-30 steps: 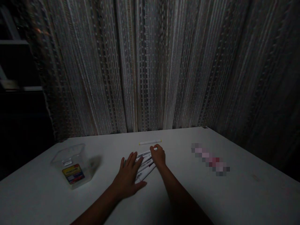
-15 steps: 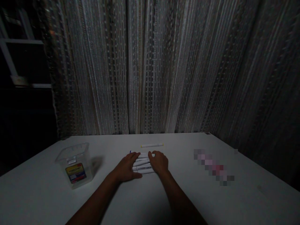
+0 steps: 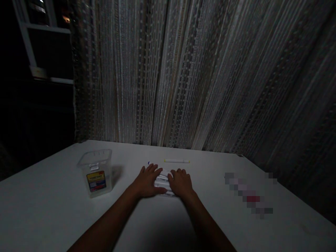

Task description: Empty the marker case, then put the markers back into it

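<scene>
your left hand (image 3: 148,182) lies spread on the pens (image 3: 162,183), bunched between it and your bent right hand (image 3: 181,182), whose grip i can't tell; one yellow-tipped pen (image 3: 176,161) lies apart, beyond both.

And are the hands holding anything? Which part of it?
The left hand covers the left ends of the pens, the right hand their right ends. Whether they grip or just press, I can't tell.

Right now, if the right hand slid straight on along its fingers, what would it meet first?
Likely the yellow-ended marker, lying crosswise beyond the right hand; how far off is hard to judge from this view.
</scene>
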